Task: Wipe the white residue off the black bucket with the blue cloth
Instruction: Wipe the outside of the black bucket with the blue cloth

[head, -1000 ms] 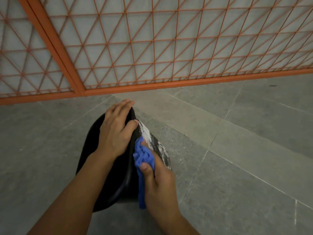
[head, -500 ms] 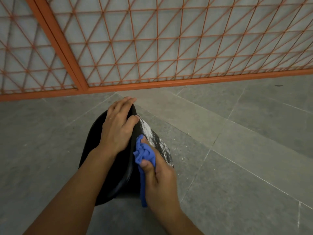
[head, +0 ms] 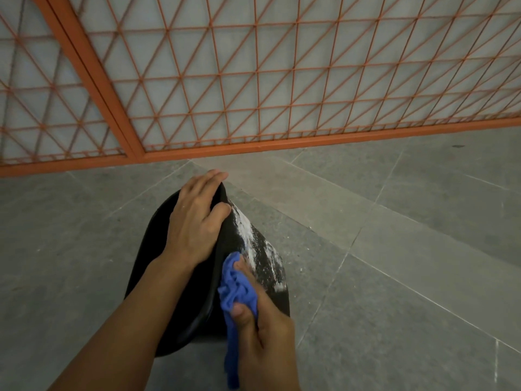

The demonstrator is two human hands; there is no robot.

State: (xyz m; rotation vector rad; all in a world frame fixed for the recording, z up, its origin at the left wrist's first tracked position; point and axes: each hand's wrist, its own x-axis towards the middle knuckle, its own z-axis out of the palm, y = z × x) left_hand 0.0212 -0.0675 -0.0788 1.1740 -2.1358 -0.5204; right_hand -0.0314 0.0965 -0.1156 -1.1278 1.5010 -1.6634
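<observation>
The right hand point(head: 262, 331) has its fingers and thumb curled round a bunched blue cloth point(head: 238, 292), holding it tight with the thumb pressed over the folds. The top of the cloth sticks out past the fingertips, and a loose tail hangs down below the wrist side of the grip. The cloth is pressed against the outer wall of the black bucket point(head: 197, 314), which sits on the grey tiled floor point(head: 394, 277) tipped toward the person, its dark opening facing left of the grip.

The white residue point(head: 253, 244) lies on the bucket's side just beyond and to the right of the cloth-holding hand, running as a streaky band from close to the bucket's far rim down to a patch level with the knuckles. The upper end of the cloth touches the near edge of this band.

The left hand point(head: 197, 218) is on the far side of the grip, laid over the bucket's rim with the fingers bent over its top edge and the thumb on the outer wall, next to the start of the white streak. It grips the rim.

An orange metal fence point(head: 282, 80) stands across the floor, well apart from both hands.
</observation>
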